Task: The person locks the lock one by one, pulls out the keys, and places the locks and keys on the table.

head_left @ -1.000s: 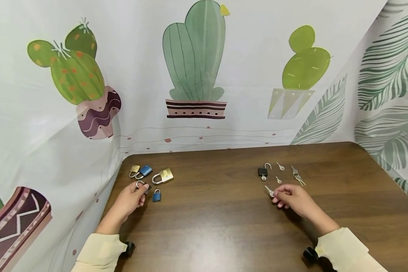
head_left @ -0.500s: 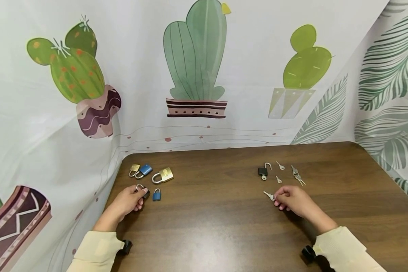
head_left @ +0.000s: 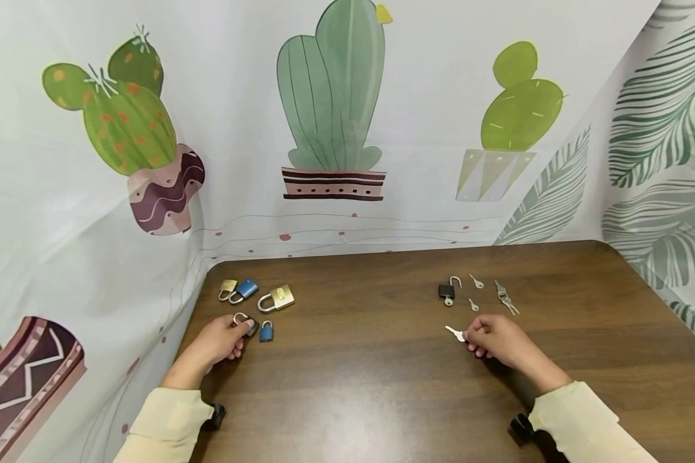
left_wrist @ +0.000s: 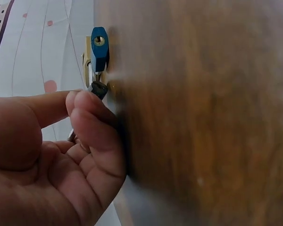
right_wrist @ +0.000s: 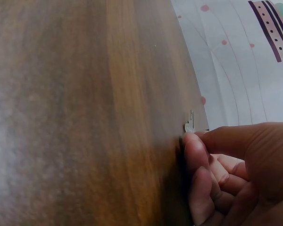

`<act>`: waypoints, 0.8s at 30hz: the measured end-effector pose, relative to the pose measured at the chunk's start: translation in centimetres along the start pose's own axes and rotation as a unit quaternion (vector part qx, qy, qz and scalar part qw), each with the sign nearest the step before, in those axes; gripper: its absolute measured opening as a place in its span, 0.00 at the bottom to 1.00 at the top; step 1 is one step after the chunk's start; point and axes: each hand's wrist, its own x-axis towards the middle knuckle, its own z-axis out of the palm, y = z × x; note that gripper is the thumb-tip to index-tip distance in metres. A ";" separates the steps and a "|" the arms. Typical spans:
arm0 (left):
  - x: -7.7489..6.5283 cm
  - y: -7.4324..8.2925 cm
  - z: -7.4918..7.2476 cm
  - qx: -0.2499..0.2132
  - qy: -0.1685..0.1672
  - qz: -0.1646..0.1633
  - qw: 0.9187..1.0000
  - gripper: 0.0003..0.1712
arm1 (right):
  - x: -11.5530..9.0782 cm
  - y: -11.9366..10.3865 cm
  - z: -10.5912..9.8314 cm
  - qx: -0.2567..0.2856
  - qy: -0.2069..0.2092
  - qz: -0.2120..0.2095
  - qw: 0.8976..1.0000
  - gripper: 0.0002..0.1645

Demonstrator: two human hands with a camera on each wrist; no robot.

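Note:
Between the thumb and fingers of my left hand (head_left: 219,342) is a dark padlock (head_left: 251,328), held low at the table's left side. Just right of it stands a small blue padlock (head_left: 266,332), whose keyhole faces the left wrist camera. My right hand (head_left: 496,339) pinches a silver key (head_left: 455,333) by its head, the blade pointing left; in the right wrist view the key (right_wrist: 189,127) shows past the fingertips. Whether a second key is in that grip I cannot tell. Beyond the right hand lies a black padlock (head_left: 446,292) with its shackle swung open and a key in it.
Behind the left hand lie a small brass padlock (head_left: 228,286), a larger blue padlock (head_left: 248,288) and a big brass padlock (head_left: 283,297). Loose keys (head_left: 477,282) and a joined bunch of keys (head_left: 502,295) lie at the right. A printed cloth (head_left: 423,225) hangs behind the table.
The key in my right hand has turned from pointing up and left to pointing more directly left. My left hand has shifted slightly, the dark padlock still in its grip.

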 end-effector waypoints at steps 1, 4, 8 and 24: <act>0.1 0.0 0.0 0.001 -0.002 0.000 1.000 0.16 | 0.0 0.0 0.0 0.000 -0.001 0.001 1.000 0.06; 0.3 -0.1 -0.1 0.001 -0.007 -0.004 1.000 0.17 | 0.0 -0.1 -0.1 0.002 -0.007 -0.001 1.000 0.06; 0.5 -0.2 -0.2 0.002 -0.011 -0.010 1.000 0.18 | 0.0 -0.1 -0.1 0.003 -0.010 -0.007 1.000 0.07; 0.7 0.1 -0.4 -0.006 -0.013 -0.035 0.999 0.21 | 0.0 -0.3 0.1 0.007 -0.003 0.012 1.000 0.07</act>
